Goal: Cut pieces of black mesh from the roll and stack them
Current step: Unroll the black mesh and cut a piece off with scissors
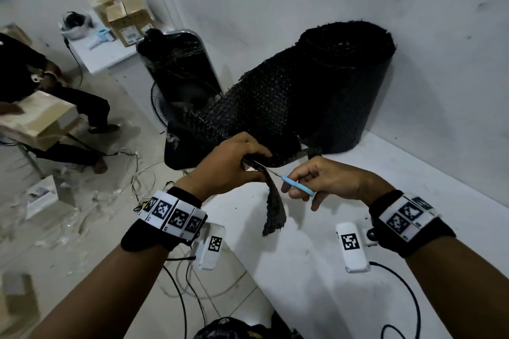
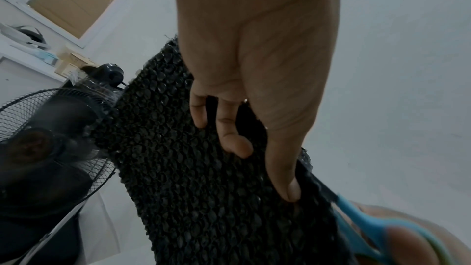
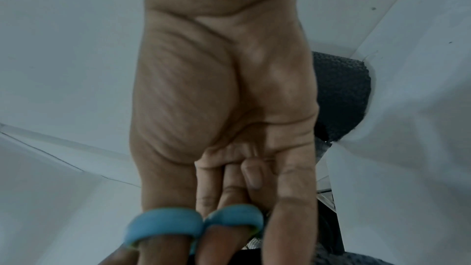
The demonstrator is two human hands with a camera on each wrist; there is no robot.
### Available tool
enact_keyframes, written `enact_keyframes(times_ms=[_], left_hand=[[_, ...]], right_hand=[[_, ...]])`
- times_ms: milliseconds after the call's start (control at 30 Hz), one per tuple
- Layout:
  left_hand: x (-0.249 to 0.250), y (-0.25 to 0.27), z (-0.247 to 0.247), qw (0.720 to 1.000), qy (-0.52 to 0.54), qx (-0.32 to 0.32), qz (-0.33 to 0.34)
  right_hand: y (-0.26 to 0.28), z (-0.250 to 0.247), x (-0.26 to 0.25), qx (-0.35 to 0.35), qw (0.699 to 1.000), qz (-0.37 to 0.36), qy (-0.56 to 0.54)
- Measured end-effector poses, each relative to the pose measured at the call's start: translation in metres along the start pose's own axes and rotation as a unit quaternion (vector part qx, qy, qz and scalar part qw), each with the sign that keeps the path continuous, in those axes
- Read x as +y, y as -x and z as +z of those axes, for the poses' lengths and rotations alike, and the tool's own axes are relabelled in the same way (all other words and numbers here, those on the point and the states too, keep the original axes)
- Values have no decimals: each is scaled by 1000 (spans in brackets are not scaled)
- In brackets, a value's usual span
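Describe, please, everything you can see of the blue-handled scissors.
The scissors have light blue, plastic-looking handles with two finger loops and thin metal blades. The right hand holds them, digits through the loops, above the white table. The blades point left toward the left hand and meet the black mesh where that hand pinches it, a narrow strip hanging below. The handles look blurred in both wrist views.

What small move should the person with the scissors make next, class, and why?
Probably close the scissors and advance the cut. The right hand has its fingers in the blue loops, the left hand holds the mesh taut, and a strip hangs partly cut.
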State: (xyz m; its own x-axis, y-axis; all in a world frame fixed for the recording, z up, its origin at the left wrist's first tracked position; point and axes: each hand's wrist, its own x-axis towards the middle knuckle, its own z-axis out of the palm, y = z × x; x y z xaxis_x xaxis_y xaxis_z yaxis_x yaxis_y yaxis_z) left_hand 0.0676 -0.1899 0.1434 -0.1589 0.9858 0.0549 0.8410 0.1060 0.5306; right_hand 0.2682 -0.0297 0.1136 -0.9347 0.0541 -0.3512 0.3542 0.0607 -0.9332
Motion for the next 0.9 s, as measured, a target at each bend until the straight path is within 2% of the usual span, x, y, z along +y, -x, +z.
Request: enact_keyframes(times_ms=[400,900], left_hand=[[0,-1,-6,1000,-3,-7,29],[5,1,5,999,28,-3,16]], right_hand=[[5,-2,1,-15,1000,9,-12],[5,3,-2,-17,1000,8,-5]])
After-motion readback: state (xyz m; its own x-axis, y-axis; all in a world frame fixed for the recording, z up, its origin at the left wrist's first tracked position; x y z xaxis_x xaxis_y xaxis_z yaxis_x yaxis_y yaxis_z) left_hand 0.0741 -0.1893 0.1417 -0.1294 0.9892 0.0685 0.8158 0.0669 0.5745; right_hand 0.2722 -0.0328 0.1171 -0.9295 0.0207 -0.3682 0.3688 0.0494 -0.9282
